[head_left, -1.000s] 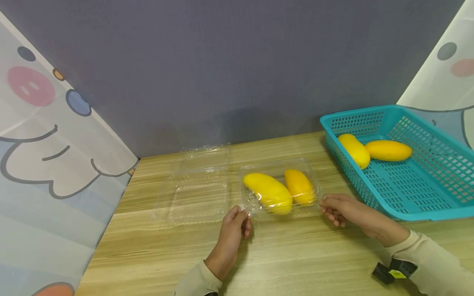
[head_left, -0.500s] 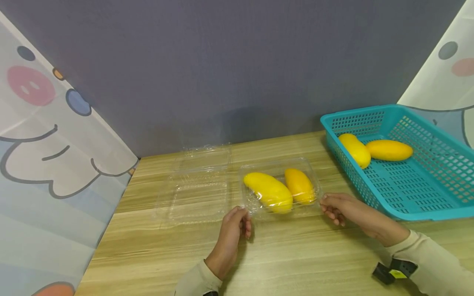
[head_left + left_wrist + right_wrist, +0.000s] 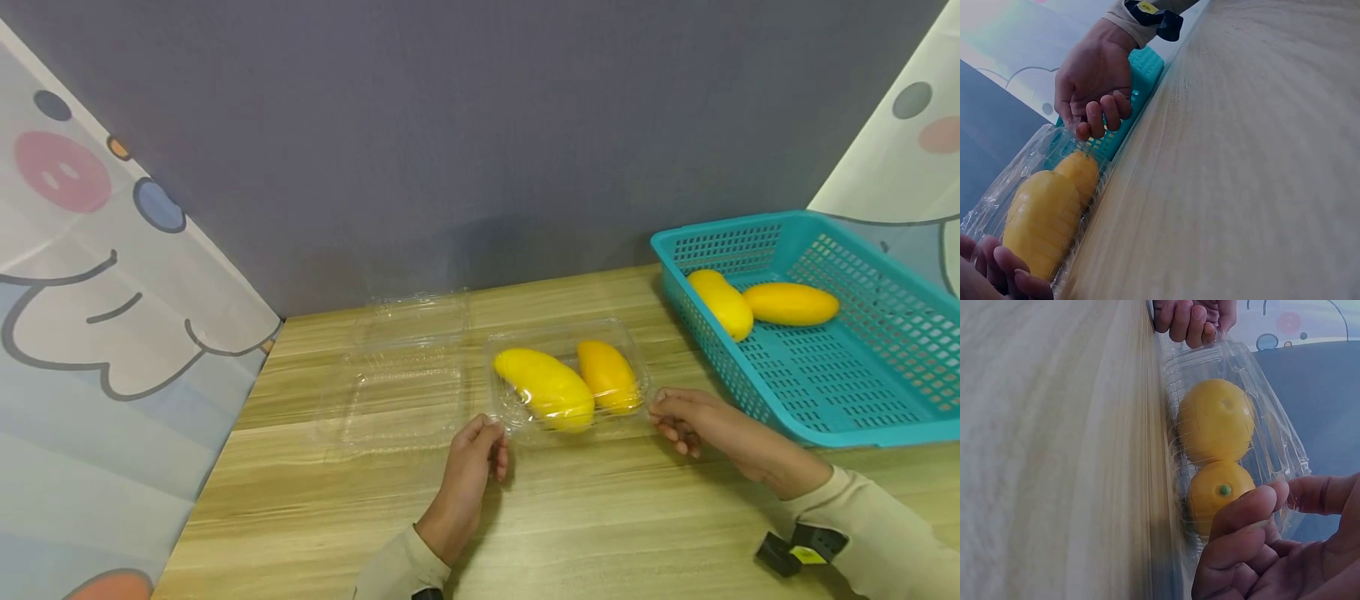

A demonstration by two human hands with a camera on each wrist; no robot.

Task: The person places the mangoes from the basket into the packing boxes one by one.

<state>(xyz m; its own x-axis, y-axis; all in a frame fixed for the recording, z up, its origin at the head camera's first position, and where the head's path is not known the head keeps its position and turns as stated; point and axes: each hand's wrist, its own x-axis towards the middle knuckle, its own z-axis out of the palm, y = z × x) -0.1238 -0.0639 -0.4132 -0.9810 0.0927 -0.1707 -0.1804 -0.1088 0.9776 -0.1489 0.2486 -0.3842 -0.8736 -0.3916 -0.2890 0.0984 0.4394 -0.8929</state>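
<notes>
A clear plastic clamshell box with its lid down stands on the wooden table. Inside lie a yellow mango and a smaller, more orange mango. My left hand pinches the box's front left corner between thumb and fingers. At the front right corner, my right hand pinches the rim the same way. The right wrist view shows the thumb and index finger of the right hand meeting at the clear edge, with the green-tipped mango close behind the plastic.
Left of the closed box, a second clear clamshell box lies open, its lid folded back toward the grey wall panel. A turquoise basket holding two mangoes stands on the right. Cartoon-printed sheets flank both sides.
Both hands stay at the front corners of the box, with almost no movement. The view has shifted very slightly.
</notes>
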